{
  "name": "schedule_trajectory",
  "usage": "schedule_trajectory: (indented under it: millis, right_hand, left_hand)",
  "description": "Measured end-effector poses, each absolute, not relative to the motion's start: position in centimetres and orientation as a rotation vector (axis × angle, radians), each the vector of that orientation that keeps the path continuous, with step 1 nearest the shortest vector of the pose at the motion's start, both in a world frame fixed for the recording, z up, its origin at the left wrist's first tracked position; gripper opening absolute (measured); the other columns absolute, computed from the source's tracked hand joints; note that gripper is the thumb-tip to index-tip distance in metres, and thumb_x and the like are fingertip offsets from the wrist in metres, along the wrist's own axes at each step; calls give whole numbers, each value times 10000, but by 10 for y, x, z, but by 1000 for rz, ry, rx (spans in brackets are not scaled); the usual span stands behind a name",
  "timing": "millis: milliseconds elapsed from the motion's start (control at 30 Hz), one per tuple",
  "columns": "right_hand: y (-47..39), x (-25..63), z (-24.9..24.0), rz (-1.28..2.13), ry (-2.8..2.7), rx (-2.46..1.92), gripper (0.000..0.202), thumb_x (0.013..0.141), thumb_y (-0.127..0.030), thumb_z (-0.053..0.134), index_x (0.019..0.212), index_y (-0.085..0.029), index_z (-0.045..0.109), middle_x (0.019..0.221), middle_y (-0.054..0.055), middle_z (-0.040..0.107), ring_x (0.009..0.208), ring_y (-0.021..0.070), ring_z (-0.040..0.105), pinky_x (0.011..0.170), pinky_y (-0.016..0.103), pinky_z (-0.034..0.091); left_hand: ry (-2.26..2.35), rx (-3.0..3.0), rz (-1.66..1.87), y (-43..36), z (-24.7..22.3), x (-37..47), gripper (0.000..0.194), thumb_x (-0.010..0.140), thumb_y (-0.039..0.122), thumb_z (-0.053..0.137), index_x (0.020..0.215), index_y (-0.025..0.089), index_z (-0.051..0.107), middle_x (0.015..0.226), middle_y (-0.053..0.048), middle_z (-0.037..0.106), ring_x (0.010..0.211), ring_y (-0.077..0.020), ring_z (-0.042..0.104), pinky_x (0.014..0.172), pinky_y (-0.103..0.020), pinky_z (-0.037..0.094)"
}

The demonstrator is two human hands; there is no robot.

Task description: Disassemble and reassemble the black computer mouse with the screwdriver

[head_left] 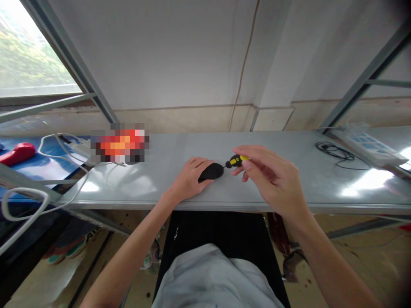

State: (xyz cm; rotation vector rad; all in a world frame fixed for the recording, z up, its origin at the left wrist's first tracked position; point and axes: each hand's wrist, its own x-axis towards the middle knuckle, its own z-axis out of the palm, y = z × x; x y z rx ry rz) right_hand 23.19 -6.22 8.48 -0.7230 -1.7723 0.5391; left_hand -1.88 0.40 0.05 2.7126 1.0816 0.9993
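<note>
A black computer mouse (214,172) sits at the middle of the desk (173,149), nearer its near edge than the wall. The left hand (191,179) grasps it from the left, fingers wrapped over its far side and thumb along the near side. At the mouse's right end is the shaft of a black-and-yellow screwdriver (235,161); whether the tip touches the mouse is too small to tell. The right hand (278,173) grips the screwdriver's handle from the right, fingers pinched around its back end.

Farther right on the desk lies a coiled black cable (334,149), with a pale box with blue markings (369,143) just beyond it to the right. On the far left of the desk is a blurred-out red-orange object (120,145). White cables (46,193) loop across the left end, where a red object (23,152) rests on a blue surface (53,164). A wall (167,55) stands behind the desk, and a window (32,55) shows at the far left.
</note>
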Motion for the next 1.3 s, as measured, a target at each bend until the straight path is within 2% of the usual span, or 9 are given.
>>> schedule_trajectory:
  millis: [167, 367, 533, 767, 1000, 1300]
  right_hand:
    - [-61, 232, 83, 522, -1746, -759, 248, 1065, -208, 652, 1253, -301, 784, 1190, 39, 753, 782, 110, 766, 625, 234, 623]
    - [-60, 232, 83, 515, -1742, -758, 248, 1056, -221, 672, 1250, -318, 791, 1198, 31, 731, 758, 95, 741, 638, 235, 625]
    - [-61, 233, 86, 512, -1736, -749, 225, 1060, -232, 660, 1207, -310, 813, 1190, 45, 726, 767, 110, 739, 617, 244, 632]
    - [-61, 233, 84, 543, -1750, -731, 267, 1066, -206, 629, 1264, -303, 780, 1239, 55, 714, 800, 125, 764, 644, 261, 652]
    - [-61, 233, 84, 506, -1759, -758, 236, 1062, -212, 642, 1242, -287, 776, 1229, 53, 724, 785, 123, 758, 661, 267, 650]
    - [-61, 232, 83, 506, -1755, -773, 254, 1033, -232, 703, 1250, -333, 788, 1200, 39, 709, 762, 123, 759, 640, 268, 642]
  left_hand:
    - [1075, 2711, 991, 4, 1, -19, 544, 980, 309, 754, 1486, 247, 565, 1388, -117, 681, 1285, -317, 621, 1164, -543, 485]
    - [1127, 2705, 995, 3, -3, -20, 565, 972, 325, 770, 1494, 238, 570, 1356, -128, 651, 1290, -320, 598, 1157, -529, 499]
    - [1156, 2682, 1000, 3, -5, -21, 581, 961, 310, 787, 1495, 238, 572, 1345, -127, 631, 1271, -313, 599, 1159, -520, 504]
    - [1131, 2649, 1021, 4, -2, -19, 619, 947, 305, 804, 1501, 249, 536, 1395, -122, 659, 1295, -321, 617, 1165, -537, 499]
    - [1109, 2629, 1011, 3, 0, -19, 526, 951, 291, 794, 1426, 250, 571, 1372, -104, 682, 1282, -314, 627, 1158, -528, 499]
    - [1118, 2636, 1011, 3, -1, -18, 511, 963, 302, 782, 1425, 257, 568, 1361, -102, 678, 1272, -309, 627, 1144, -527, 508]
